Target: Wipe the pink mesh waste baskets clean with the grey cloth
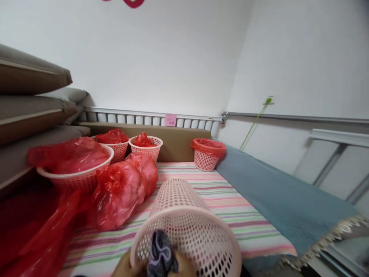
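Observation:
A pale pink perforated basket (178, 196) lies on its side on the striped sheet (230, 200), its wide mouth facing me. At the mouth's lower left are my left hand (127, 265) and my right hand (183, 265), both cut by the bottom edge. Between them is a bunched dark grey and purple cloth (161, 254), gripped by my right hand. My left hand is at the basket's rim, its fingers mostly hidden behind rim and cloth.
Baskets with red bags (77, 154) and tied red bags (121, 192) stand to the left beside stacked cushions (34, 104). A red-lined basket (206, 159) stands at the back right. A blue cloth (273, 192) and metal rails (288, 117) are at the right.

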`<act>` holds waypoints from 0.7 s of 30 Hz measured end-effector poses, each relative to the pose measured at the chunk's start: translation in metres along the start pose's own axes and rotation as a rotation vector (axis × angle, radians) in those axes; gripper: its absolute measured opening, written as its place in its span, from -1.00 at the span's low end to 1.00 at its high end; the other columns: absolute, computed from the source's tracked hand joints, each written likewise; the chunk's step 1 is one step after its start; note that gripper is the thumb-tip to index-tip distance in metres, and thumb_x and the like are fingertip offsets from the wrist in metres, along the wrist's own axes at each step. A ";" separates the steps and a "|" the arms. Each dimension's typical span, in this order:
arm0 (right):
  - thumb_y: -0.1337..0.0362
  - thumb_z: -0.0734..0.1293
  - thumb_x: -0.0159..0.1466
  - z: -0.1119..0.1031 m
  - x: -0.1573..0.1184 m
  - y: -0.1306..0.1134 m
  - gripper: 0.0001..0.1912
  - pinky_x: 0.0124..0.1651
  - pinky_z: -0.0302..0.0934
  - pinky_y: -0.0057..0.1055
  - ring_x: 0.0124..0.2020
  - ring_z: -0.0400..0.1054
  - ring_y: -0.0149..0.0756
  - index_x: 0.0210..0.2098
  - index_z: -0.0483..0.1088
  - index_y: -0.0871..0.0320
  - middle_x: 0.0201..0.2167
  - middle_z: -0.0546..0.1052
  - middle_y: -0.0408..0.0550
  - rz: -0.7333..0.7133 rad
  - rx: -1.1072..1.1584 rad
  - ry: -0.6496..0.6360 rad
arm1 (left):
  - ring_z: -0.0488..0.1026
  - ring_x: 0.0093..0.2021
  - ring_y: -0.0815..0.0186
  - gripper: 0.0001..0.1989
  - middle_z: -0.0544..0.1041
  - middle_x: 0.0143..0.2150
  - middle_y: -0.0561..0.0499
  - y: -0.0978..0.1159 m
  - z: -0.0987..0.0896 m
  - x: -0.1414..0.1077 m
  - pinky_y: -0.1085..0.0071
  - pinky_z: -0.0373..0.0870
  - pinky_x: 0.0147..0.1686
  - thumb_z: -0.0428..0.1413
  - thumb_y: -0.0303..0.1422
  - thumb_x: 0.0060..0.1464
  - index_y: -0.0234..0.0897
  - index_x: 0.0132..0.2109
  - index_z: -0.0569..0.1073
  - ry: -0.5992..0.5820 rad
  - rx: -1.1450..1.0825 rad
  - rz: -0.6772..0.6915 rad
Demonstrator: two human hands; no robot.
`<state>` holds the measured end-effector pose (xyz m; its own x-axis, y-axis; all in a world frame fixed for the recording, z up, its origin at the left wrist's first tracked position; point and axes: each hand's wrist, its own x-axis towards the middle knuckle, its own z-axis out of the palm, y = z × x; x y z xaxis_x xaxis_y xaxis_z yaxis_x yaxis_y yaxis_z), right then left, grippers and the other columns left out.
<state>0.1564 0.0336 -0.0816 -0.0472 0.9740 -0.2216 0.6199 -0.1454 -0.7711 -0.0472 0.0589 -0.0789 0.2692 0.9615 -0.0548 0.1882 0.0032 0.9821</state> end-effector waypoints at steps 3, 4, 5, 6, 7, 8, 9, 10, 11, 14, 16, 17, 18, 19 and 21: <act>0.39 0.24 -0.08 -0.042 -0.043 -0.027 -0.36 0.11 0.13 -0.33 0.05 0.31 -0.15 0.05 0.33 0.16 0.00 0.47 -0.02 -0.158 0.256 0.028 | 0.55 -0.38 0.07 -0.59 0.60 -0.40 -0.09 0.073 -0.021 -0.007 0.19 0.46 -0.28 -0.03 -0.17 0.04 -0.38 -0.08 0.40 0.159 0.340 0.072; 0.36 0.26 -0.07 -0.055 -0.055 -0.034 -0.36 0.13 0.11 -0.30 0.07 0.29 -0.13 0.05 0.33 0.17 0.01 0.46 -0.01 -0.193 0.280 0.034 | 0.54 -0.24 0.09 -0.63 0.61 -0.29 -0.12 0.102 -0.026 -0.009 0.27 0.43 -0.18 -0.03 -0.24 0.05 -0.39 -0.08 0.41 0.151 0.441 0.189; 0.31 0.28 -0.06 -0.065 -0.064 -0.038 -0.36 0.15 0.09 -0.27 0.09 0.27 -0.11 0.06 0.32 0.17 0.03 0.45 -0.01 -0.212 0.286 0.063 | 0.52 -0.15 0.12 -0.66 0.60 -0.20 -0.14 0.132 -0.029 -0.011 0.31 0.40 -0.12 -0.04 -0.29 0.05 -0.38 -0.09 0.41 0.151 0.550 0.254; 0.27 0.31 -0.06 -0.074 -0.072 -0.041 -0.36 0.16 0.08 -0.24 0.11 0.25 -0.08 0.06 0.33 0.17 0.03 0.44 0.01 -0.216 0.284 0.101 | 0.53 -0.18 0.16 -0.68 0.60 -0.20 -0.13 0.160 -0.030 -0.012 0.34 0.40 -0.15 -0.09 -0.34 0.07 -0.38 -0.09 0.41 0.144 0.690 0.257; 0.24 0.33 -0.06 -0.081 -0.078 -0.041 -0.35 0.17 0.07 -0.21 0.12 0.24 -0.05 0.06 0.33 0.17 0.04 0.44 0.02 -0.216 0.277 0.146 | 0.54 -0.23 0.19 -0.68 0.60 -0.22 -0.12 0.186 -0.030 -0.012 0.37 0.41 -0.22 -0.13 -0.40 0.07 -0.38 -0.09 0.41 0.119 0.844 0.259; 0.21 0.34 -0.07 -0.087 -0.083 -0.040 -0.34 0.17 0.06 -0.18 0.13 0.22 -0.02 0.06 0.34 0.17 0.04 0.44 0.04 -0.220 0.273 0.190 | 0.55 -0.32 0.21 -0.70 0.61 -0.30 -0.12 0.208 -0.028 -0.012 0.40 0.41 -0.30 -0.12 -0.45 0.03 -0.39 -0.15 0.43 0.096 0.896 0.254; 0.18 0.36 -0.08 -0.092 -0.087 -0.037 -0.33 0.18 0.06 -0.17 0.13 0.22 0.00 0.05 0.34 0.18 0.04 0.44 0.05 -0.234 0.275 0.226 | 0.54 -0.36 0.22 -0.72 0.61 -0.34 -0.10 0.227 -0.026 -0.010 0.42 0.40 -0.36 -0.10 -0.49 -0.02 -0.38 -0.19 0.44 0.073 0.927 0.256; 0.15 0.36 -0.08 -0.096 -0.091 -0.034 -0.32 0.18 0.06 -0.16 0.14 0.21 0.01 0.05 0.35 0.18 0.04 0.43 0.07 -0.259 0.281 0.244 | 0.54 -0.39 0.21 -0.74 0.60 -0.38 -0.10 0.241 -0.023 -0.007 0.43 0.39 -0.41 -0.08 -0.50 -0.05 -0.36 -0.25 0.46 0.048 0.966 0.249; 0.11 0.37 -0.08 -0.100 -0.094 -0.031 -0.32 0.18 0.06 -0.17 0.14 0.21 0.01 0.04 0.35 0.19 0.05 0.42 0.09 -0.281 0.290 0.250 | 0.54 -0.42 0.19 -0.77 0.60 -0.41 -0.12 0.253 -0.020 -0.004 0.42 0.37 -0.46 -0.06 -0.52 -0.09 -0.36 -0.31 0.47 0.029 1.002 0.244; 0.02 0.35 -0.05 -0.111 -0.103 -0.024 -0.32 0.17 0.07 -0.20 0.13 0.22 -0.01 0.02 0.36 0.23 0.05 0.42 0.12 -0.292 0.296 0.294 | 0.53 -0.43 0.13 -0.78 0.59 -0.42 -0.17 0.268 -0.009 0.006 0.36 0.38 -0.45 -0.03 -0.56 -0.15 -0.37 -0.36 0.49 0.004 1.100 0.239; 0.02 0.31 -0.02 -0.118 -0.108 -0.021 -0.36 0.15 0.10 -0.24 0.11 0.25 -0.04 0.00 0.36 0.22 0.02 0.44 0.11 -0.268 0.259 0.359 | 0.54 -0.35 0.08 -0.77 0.59 -0.35 -0.23 0.268 0.002 0.006 0.28 0.41 -0.35 -0.03 -0.53 -0.09 -0.39 -0.29 0.49 0.030 1.140 0.259; 0.03 0.28 -0.01 -0.121 -0.109 -0.020 -0.39 0.13 0.13 -0.26 0.08 0.27 -0.05 -0.01 0.36 0.21 -0.01 0.46 0.09 -0.257 0.225 0.392 | 0.54 -0.29 0.04 -0.75 0.59 -0.30 -0.26 0.267 0.009 0.004 0.22 0.41 -0.28 -0.05 -0.50 -0.04 -0.41 -0.24 0.48 0.054 1.152 0.275; 0.05 0.26 0.01 -0.125 -0.109 -0.020 -0.43 0.11 0.15 -0.27 0.06 0.29 -0.07 -0.02 0.36 0.19 -0.03 0.47 0.07 -0.248 0.179 0.413 | 0.53 -0.23 0.01 -0.73 0.58 -0.24 -0.29 0.265 0.016 0.001 0.16 0.40 -0.23 -0.06 -0.47 0.01 -0.42 -0.17 0.46 0.076 1.158 0.297; 0.09 0.25 0.02 -0.128 -0.107 -0.020 -0.47 0.09 0.15 -0.28 0.04 0.31 -0.09 -0.03 0.36 0.17 -0.05 0.48 0.04 -0.239 0.119 0.432 | 0.52 -0.18 -0.01 -0.71 0.57 -0.19 -0.31 0.263 0.024 -0.003 0.13 0.39 -0.18 -0.07 -0.44 0.04 -0.42 -0.11 0.43 0.089 1.156 0.322; 0.19 0.23 0.03 -0.132 -0.101 -0.023 -0.52 0.10 0.13 -0.26 0.01 0.31 -0.12 -0.05 0.36 0.14 -0.06 0.48 0.02 -0.248 -0.023 0.446 | 0.50 -0.09 0.02 -0.67 0.56 -0.13 -0.27 0.259 0.040 -0.013 0.14 0.36 -0.09 -0.08 -0.40 0.10 -0.37 -0.01 0.38 0.073 1.132 0.383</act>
<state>0.2499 -0.0383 0.0371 0.1412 0.9588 0.2466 0.6499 0.0981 -0.7537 0.0362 0.0361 0.1692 0.4420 0.8605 0.2533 0.8418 -0.4954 0.2144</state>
